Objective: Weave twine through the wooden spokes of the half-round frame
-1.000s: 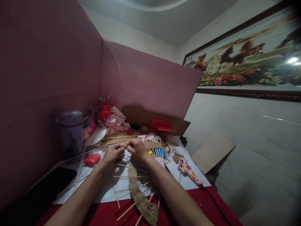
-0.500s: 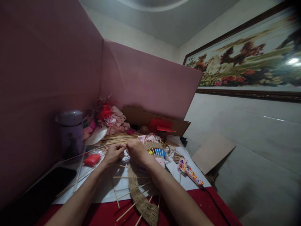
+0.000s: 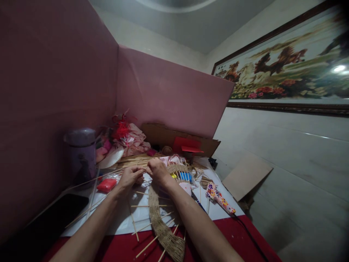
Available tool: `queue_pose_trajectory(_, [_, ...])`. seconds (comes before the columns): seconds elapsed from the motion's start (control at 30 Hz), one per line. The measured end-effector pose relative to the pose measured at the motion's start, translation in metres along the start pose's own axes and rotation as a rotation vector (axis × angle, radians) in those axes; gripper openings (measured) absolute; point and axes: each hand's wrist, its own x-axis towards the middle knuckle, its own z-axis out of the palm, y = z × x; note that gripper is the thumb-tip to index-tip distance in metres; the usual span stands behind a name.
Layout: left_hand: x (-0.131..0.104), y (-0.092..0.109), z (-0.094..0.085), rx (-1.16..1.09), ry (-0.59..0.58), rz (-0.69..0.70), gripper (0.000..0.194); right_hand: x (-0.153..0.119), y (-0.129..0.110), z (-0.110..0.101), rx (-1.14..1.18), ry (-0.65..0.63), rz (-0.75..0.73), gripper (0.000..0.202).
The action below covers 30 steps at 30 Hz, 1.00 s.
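My left hand (image 3: 131, 177) is closed in a pinch over the middle of the table. Right beside it, my right hand (image 3: 157, 171) is closed too, its fingertips almost meeting the left ones. What lies between the fingers is too small to make out. Below the right hand curves a woven twine band (image 3: 157, 222) with thin wooden sticks (image 3: 146, 247) poking out along both sides. Its upper end is hidden behind the right hand. A second twine piece with upright sticks (image 3: 178, 168) stands just past the right wrist, near a blue block (image 3: 185, 177).
A flowered glue gun (image 3: 219, 198) with a black cord lies on the right. To the left are a red packet (image 3: 107, 185), a purple flask (image 3: 81, 156) and a dark phone-like slab (image 3: 65, 207). Long sticks (image 3: 136, 159) lie behind my hands, before a pink panel (image 3: 174, 94).
My right hand has shifted slightly upward, its fingers drawn up a little from the left hand's. The left hand has turned slightly. The woven band stays almost in place.
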Motion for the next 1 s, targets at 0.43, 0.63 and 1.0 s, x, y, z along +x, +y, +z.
queue_pose_trajectory(0.43, [-0.002, 0.000, 0.000, -0.007, -0.022, -0.029, 0.037, -0.008, -0.003, -0.003, 0.246, 0.073, 0.016, 0.020])
queue_pose_trajectory(0.63, [-0.004, 0.003, 0.001, 0.021, -0.005, -0.028, 0.040, -0.008, -0.008, -0.005, 0.147, 0.002, -0.021, 0.018])
queue_pose_trajectory(1.0, [-0.001, -0.004, 0.002, 0.043, 0.024, 0.021, 0.035, -0.010, -0.014, -0.008, -0.072, -0.067, -0.113, 0.013])
